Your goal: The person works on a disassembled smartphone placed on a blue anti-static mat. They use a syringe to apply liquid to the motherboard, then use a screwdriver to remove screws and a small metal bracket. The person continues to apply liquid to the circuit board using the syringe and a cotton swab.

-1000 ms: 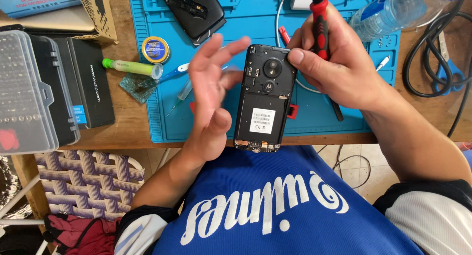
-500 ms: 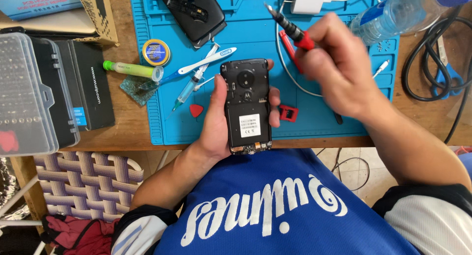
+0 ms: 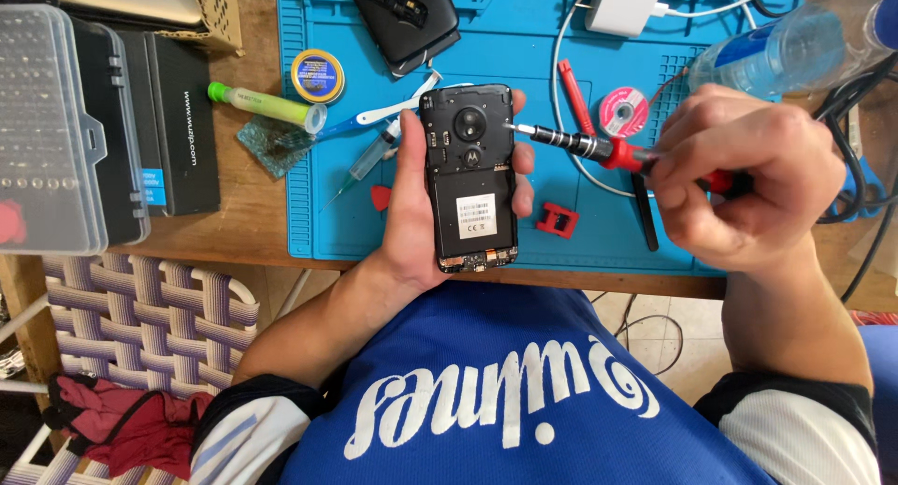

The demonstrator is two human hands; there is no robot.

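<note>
Head view: opened phone [image 3: 470, 181] under screwdriver [image 3: 599, 148].
We clamp our left hand [image 3: 412, 204] around the phone; our right hand [image 3: 739, 176] grips the screwdriver, tip at its right edge.

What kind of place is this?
Probably a phone repair bench: an opened phone in the left hand, a small screwdriver in the right hand, and a blue work mat.
</note>
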